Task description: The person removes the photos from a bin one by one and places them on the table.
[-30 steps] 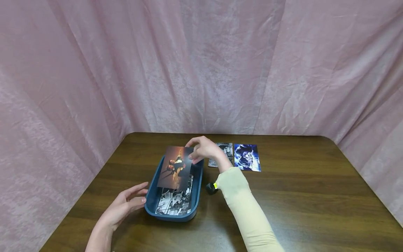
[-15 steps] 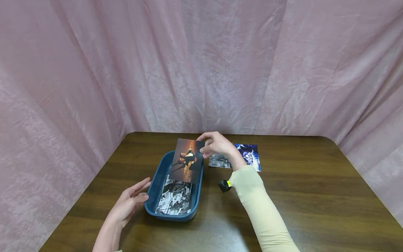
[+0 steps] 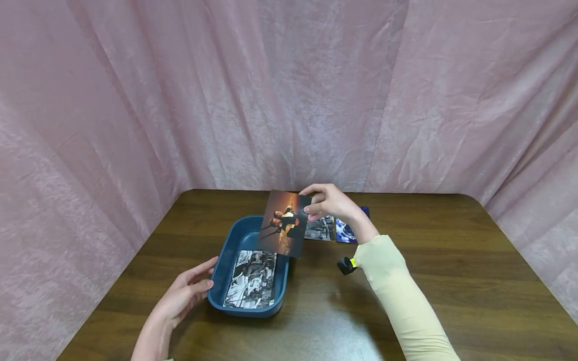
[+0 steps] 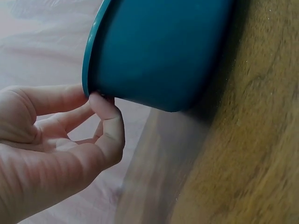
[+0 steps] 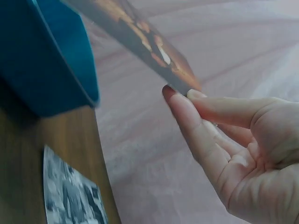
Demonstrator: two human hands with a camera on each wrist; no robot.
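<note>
On the brown table (image 3: 429, 260) sits a blue tub (image 3: 224, 271), near the left edge. There is a lot of bare wood on the right side and in front. Pink cloth (image 3: 180, 90) hangs close behind the table and along both sides.

The right hand (image 3: 331, 203) pinches the top corner of an orange photo (image 3: 285, 223) between thumb and fingers. The photo is up in the air, tilted, above the far right rim of the tub. The left hand (image 3: 185, 293) lies by the tub's near left side with loose fingers, and its fingertips touch the wall.

The left wrist view shows the thumb (image 4: 110, 126) pressed right under the tub's rim, which the head view does not show well. The right wrist view shows the photo's thin edge gripped at the fingertips (image 5: 180, 100).

Inside the tub lies one black and white photo (image 3: 252, 278), flat on the bottom. Behind the right hand, a gray photo (image 3: 319, 228) and a blue photo (image 3: 345, 231) lie flat on the table, side by side.
</note>
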